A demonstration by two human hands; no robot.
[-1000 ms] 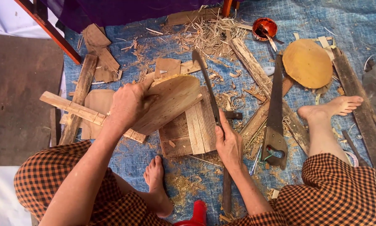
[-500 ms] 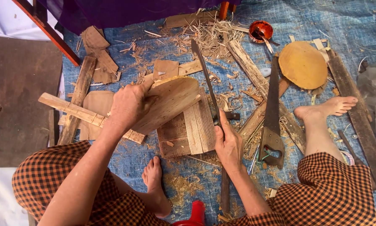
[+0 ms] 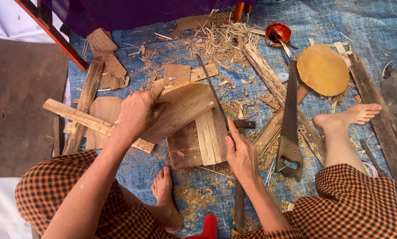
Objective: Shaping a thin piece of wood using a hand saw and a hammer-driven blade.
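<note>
My left hand [image 3: 139, 113] grips the upper left edge of a rounded, pale wooden board [image 3: 183, 108] and holds it tilted on a small block of joined planks [image 3: 198, 144]. My right hand [image 3: 240, 155] is closed around the handle of a long, narrow blade [image 3: 211, 93]. The blade points away from me, with its edge against the right side of the rounded board. My bare feet rest on the blue tarp on either side of the work.
A hand saw [image 3: 290, 124] lies to the right beside long wooden slats [image 3: 269, 79]. A round yellow wooden disc [image 3: 323, 70] and a small red bowl [image 3: 278, 33] sit at the far right. A hammer [image 3: 240, 177], offcuts and shavings [image 3: 220, 42] litter the blue tarp [image 3: 163, 57].
The view has shifted slightly. Both hands keep their grips, and the blade stays against the board's right edge with little visible movement.
</note>
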